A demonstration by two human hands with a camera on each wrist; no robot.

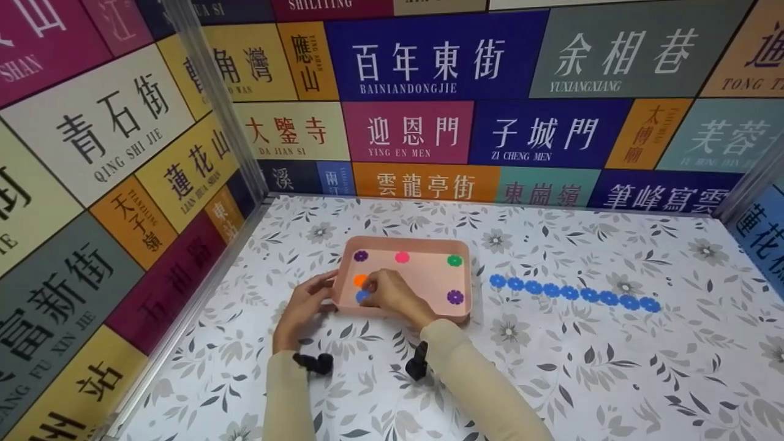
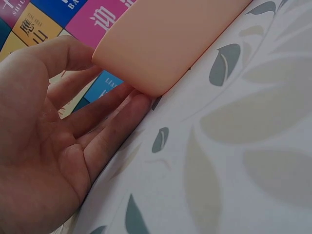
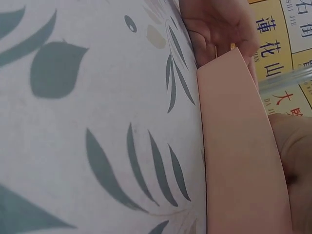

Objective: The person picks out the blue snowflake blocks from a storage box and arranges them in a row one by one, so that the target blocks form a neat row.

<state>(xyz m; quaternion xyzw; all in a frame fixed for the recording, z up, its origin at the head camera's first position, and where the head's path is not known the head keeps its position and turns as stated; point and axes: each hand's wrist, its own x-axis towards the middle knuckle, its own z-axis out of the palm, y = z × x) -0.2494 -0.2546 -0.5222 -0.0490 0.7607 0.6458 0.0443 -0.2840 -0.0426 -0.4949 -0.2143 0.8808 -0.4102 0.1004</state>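
Observation:
A shallow pink tray (image 1: 409,311) lies on the table. My left hand (image 1: 304,304) rests against its left side; in the left wrist view its fingers (image 2: 114,119) touch the tray's rounded corner. My right hand (image 1: 392,293) reaches over the near wall into the tray, and its fingertips pinch a blue flower-shaped disc (image 1: 362,297), partly hidden. Just behind that lies an orange disc (image 1: 359,280). A purple disc (image 1: 361,256), a pink disc (image 1: 402,257), a green disc (image 1: 454,261) and another purple disc (image 1: 455,297) sit apart in the tray.
To the tray's right, several blue flower-shaped discs (image 1: 570,293) form a slanting row on the leaf-patterned tabletop (image 1: 588,380). Panels with printed place names (image 1: 435,55) stand along the back and left edges of the table.

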